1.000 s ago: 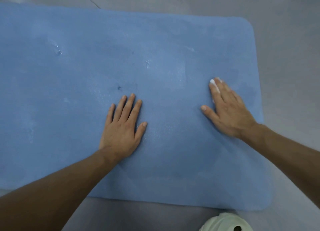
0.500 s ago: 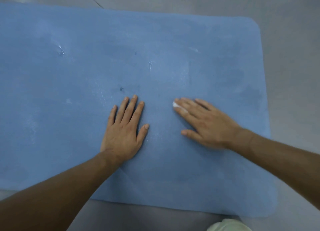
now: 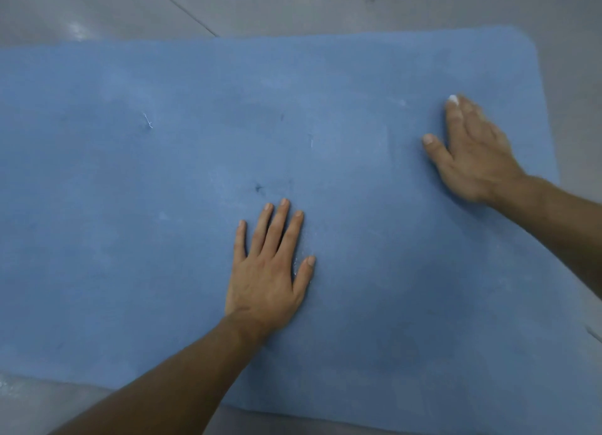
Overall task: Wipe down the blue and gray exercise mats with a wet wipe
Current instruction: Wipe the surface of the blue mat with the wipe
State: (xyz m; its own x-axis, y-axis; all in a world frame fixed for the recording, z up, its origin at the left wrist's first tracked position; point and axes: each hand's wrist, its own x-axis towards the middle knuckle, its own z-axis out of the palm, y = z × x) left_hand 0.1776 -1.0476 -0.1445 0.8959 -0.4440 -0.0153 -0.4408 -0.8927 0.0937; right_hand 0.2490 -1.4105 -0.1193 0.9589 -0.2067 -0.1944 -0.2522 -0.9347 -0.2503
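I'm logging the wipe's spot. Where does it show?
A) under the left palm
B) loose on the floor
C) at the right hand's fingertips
C: the white wet wipe peeks out at the far end of the right hand, which lies flat on the blue mat.

Indoor exercise space, perhaps a gym, blue foam mat flat on smooth gray floor, one seam

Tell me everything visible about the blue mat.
The blue mat lies flat on the gray floor, foam-like, with a rounded far right corner, small dark specks and pale scuffs. The left hand presses flat near its middle; the right hand presses a white wipe near its right edge. Its left end runs out of frame.
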